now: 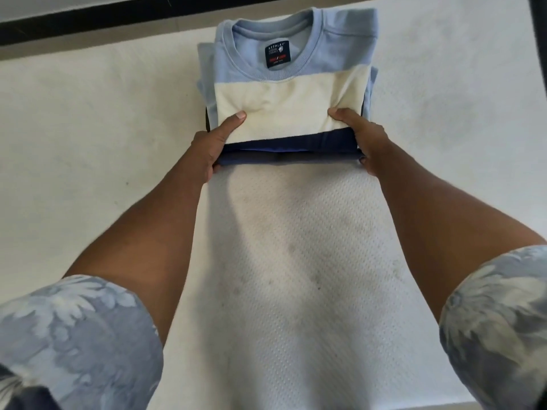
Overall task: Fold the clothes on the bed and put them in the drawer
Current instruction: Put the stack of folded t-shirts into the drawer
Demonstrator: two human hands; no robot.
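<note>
A folded sweatshirt (290, 96) with a light blue collar, a cream band and a navy band lies on the white bed (88, 143), neck away from me and label showing. My left hand (214, 145) grips its near left corner, thumb on top of the cream band and fingers under the navy edge. My right hand (362, 142) grips the near right corner the same way. The near edge of the fold is slightly lifted off the mattress.
The white textured mattress (290, 261) spreads all around the sweatshirt. A dark strip (103, 17) runs along the far edge of the bed at the top left. No drawer is in view.
</note>
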